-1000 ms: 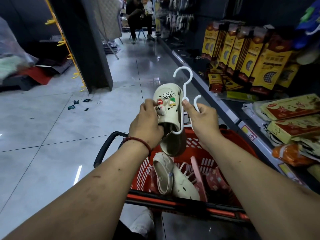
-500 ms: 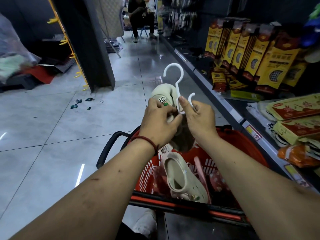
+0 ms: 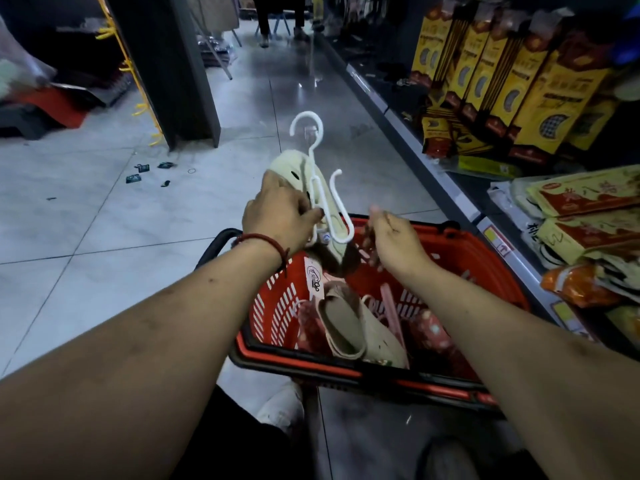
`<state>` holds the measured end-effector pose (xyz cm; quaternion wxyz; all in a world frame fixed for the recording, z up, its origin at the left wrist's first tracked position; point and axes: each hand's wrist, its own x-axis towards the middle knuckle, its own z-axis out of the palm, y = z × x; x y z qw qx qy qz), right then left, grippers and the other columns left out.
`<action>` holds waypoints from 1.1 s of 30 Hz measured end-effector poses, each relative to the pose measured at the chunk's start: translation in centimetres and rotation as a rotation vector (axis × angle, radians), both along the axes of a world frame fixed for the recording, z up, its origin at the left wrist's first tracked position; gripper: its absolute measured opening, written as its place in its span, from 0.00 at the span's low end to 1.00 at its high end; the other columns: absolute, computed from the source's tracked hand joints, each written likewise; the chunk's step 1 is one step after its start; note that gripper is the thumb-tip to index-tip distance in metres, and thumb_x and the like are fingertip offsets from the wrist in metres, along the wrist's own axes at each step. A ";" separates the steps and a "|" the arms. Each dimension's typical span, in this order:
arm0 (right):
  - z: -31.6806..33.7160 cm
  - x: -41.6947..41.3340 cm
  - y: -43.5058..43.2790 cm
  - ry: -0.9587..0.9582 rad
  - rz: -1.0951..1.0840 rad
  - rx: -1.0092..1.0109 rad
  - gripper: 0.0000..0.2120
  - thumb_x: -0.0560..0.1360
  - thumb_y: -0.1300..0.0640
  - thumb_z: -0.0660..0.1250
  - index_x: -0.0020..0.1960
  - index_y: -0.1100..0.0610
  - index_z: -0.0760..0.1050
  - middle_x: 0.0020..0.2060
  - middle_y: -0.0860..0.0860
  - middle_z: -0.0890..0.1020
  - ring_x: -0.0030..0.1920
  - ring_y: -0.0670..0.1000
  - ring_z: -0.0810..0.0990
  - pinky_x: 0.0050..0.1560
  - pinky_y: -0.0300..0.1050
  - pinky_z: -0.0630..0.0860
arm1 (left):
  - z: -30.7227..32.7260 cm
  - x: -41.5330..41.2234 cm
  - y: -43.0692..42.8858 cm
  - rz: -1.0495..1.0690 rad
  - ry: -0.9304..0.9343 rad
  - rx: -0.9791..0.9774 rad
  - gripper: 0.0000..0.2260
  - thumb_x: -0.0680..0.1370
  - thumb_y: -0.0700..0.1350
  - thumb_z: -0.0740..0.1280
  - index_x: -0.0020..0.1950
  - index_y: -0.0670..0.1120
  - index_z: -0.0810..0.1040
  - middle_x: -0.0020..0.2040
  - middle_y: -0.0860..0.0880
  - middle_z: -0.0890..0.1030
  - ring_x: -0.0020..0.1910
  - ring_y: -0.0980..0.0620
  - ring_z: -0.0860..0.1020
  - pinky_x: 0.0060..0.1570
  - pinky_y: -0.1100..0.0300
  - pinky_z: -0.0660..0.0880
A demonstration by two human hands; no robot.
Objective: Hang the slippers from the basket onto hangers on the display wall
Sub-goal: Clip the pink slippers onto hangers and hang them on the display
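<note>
Slipper (image 3: 285, 168) — a cream one — is held up over the red basket (image 3: 485, 258), caught on a white hanger (image 3: 316, 183) whose top hook points up and away from the person. The left hand (image 3: 277, 218) grips slipper and hanger together, fingers curled round both, a red cord at the wrist. The right hand (image 3: 398, 239) is just beside the hanger's lower hook but apart from it, fingers loosely bent and holding nothing, though motion blur softens them. Another pale slipper (image 3: 346, 327) lies inside the basket below. Yellow boxes (image 3: 554, 98) line the shelf to the right — grey floor tiles (image 3: 104, 220) spread to the left.
</note>
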<state>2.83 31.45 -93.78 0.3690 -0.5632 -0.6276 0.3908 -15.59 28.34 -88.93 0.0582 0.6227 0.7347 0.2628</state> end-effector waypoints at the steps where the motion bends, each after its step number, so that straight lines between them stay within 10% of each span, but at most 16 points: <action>1: -1.1 0.4 0.2 -0.128 0.051 -0.025 0.20 0.83 0.46 0.57 0.43 0.59 0.74 0.34 0.56 0.79 0.32 0.57 0.80 0.36 0.52 0.76 | -0.4 -0.4 0.1 -0.006 0.011 -0.013 0.14 0.73 0.57 0.70 0.32 0.52 0.77 0.54 0.48 0.72 0.50 0.46 0.77 0.53 0.53 0.75; 5: -3.9 0.6 0.0 -0.547 0.240 -0.103 0.15 0.77 0.46 0.69 0.55 0.57 0.74 0.45 0.53 0.81 0.46 0.57 0.80 0.44 0.45 0.74 | -1.1 -0.6 0.3 0.015 0.000 -0.069 0.18 0.72 0.57 0.72 0.27 0.50 0.75 0.32 0.53 0.74 0.38 0.45 0.77 0.40 0.58 0.68; 11: -7.5 -2.9 -0.1 -0.722 0.300 -0.297 0.41 0.65 0.42 0.77 0.72 0.50 0.63 0.66 0.54 0.78 0.65 0.60 0.76 0.67 0.60 0.71 | -1.6 -0.5 0.9 0.020 0.008 -0.112 0.15 0.73 0.57 0.71 0.31 0.51 0.76 0.36 0.52 0.77 0.43 0.45 0.77 0.40 0.58 0.66; 16: -8.6 -3.5 0.1 -0.930 0.387 -0.435 0.31 0.76 0.49 0.71 0.74 0.56 0.65 0.67 0.56 0.77 0.67 0.59 0.76 0.63 0.51 0.70 | -1.8 -0.6 1.2 0.020 0.008 -0.109 0.16 0.74 0.58 0.71 0.31 0.50 0.76 0.34 0.53 0.76 0.41 0.45 0.77 0.39 0.58 0.66; 24: -5.1 -1.8 0.1 -0.768 0.309 -0.260 0.15 0.74 0.42 0.67 0.56 0.48 0.72 0.52 0.51 0.79 0.55 0.58 0.80 0.54 0.47 0.75 | -0.5 -1.3 0.9 0.119 -0.168 -0.030 0.15 0.74 0.56 0.71 0.33 0.49 0.77 0.39 0.48 0.80 0.42 0.45 0.79 0.41 0.59 0.70; 33: -2.2 0.5 -3.2 -1.523 0.461 0.338 0.17 0.79 0.51 0.60 0.65 0.48 0.79 0.67 0.53 0.72 0.66 0.59 0.67 0.61 0.55 0.65 | 0.1 0.4 -0.7 0.138 -0.119 -0.067 0.16 0.75 0.58 0.68 0.35 0.48 0.79 0.36 0.50 0.77 0.42 0.43 0.79 0.39 0.57 0.69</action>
